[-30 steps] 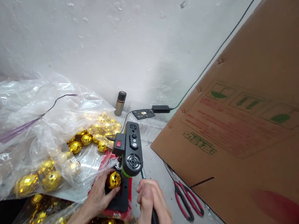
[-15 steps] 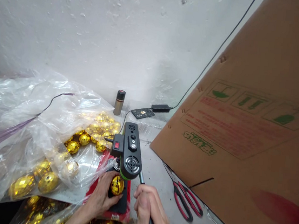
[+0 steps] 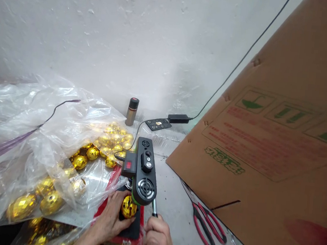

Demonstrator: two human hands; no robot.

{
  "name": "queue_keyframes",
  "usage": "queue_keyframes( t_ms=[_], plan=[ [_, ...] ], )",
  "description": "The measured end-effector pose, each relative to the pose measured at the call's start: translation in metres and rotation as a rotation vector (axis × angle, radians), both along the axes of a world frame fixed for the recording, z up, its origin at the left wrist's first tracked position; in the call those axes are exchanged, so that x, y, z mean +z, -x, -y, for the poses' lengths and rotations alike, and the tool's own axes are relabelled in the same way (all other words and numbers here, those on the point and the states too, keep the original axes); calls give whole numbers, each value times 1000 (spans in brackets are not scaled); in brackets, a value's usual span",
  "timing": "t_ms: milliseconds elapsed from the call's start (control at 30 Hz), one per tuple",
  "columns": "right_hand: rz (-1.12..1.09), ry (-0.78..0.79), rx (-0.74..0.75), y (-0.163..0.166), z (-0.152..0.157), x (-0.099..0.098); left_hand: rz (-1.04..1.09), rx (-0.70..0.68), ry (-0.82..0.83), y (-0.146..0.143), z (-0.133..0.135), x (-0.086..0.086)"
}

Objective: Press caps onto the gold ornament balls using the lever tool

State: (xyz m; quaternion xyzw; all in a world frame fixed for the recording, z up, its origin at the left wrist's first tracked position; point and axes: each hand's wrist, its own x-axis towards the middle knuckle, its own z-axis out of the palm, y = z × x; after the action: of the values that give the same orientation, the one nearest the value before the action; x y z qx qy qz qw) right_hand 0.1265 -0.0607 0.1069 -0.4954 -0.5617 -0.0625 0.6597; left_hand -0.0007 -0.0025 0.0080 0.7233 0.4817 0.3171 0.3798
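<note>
1. The left hand (image 3: 110, 221) pinches a gold ball (image 3: 129, 206) between thumb and fingers, near the bottom centre.
2. The ball sits on the black base (image 3: 133, 230), directly under the head of the small press (image 3: 144, 170).
3. The right hand (image 3: 156, 239) is closed around the lever (image 3: 154, 207) on the press's right side.
4. A clear plastic bag (image 3: 35, 133) of more gold balls lies to the left.
5. Red scissors (image 3: 207, 228) lie to the right, beside a leaning cardboard box (image 3: 279, 149).
</note>
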Motion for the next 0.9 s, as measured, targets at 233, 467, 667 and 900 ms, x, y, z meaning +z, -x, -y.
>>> queue_keyframes(
  t_ms=[233, 467, 667, 900],
  plan=[
    [-6, -40, -17, 3, -4, -6, -12, -6, 6, 0, -1, 3],
    [-29, -47, 12, 2, -4, -10, -21, 10, 15, -2, -1, 2],
    [-44, -42, 41, 2, -3, -12, -1, 27, 13, -1, -2, 2],
    [-29, -79, 64, -3, -6, -25, 28, 45, 19, -3, -1, 2]
  ],
)
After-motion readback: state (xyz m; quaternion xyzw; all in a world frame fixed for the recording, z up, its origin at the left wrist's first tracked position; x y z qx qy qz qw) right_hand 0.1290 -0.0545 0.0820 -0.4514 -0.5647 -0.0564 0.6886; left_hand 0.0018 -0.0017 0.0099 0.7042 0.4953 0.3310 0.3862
